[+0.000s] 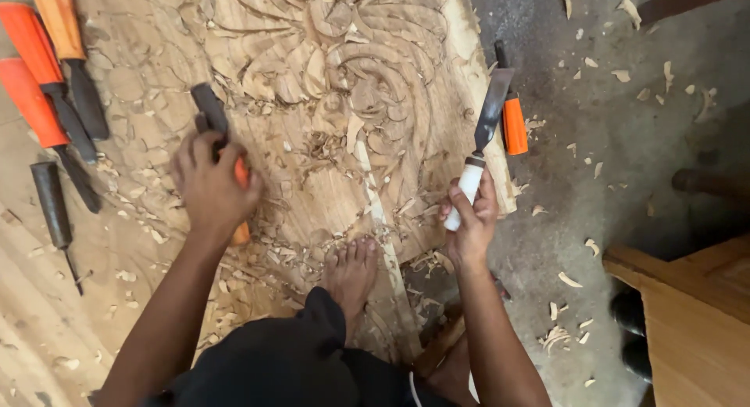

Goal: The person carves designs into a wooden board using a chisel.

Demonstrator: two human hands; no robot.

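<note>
Gripping two chisels over carved wood panel [312, 102] w/ floral relief, covered in chips. My left hand [209, 184] is closed round orange-handled chisel [212, 114], dark blade pointing up, resting on panel's left part. My right hand [470, 212] is clenched on white-handled chisel [483, 133], wide flat blade up, at panel's right edge. Count: 4 spare tools [55, 102] far left, 1 orange chisel [513, 122] on right edge. My bare foot [351, 270] on panel bottom.

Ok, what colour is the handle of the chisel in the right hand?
White, clearest in the head view: chisel handle gripped by the right hand.
</note>
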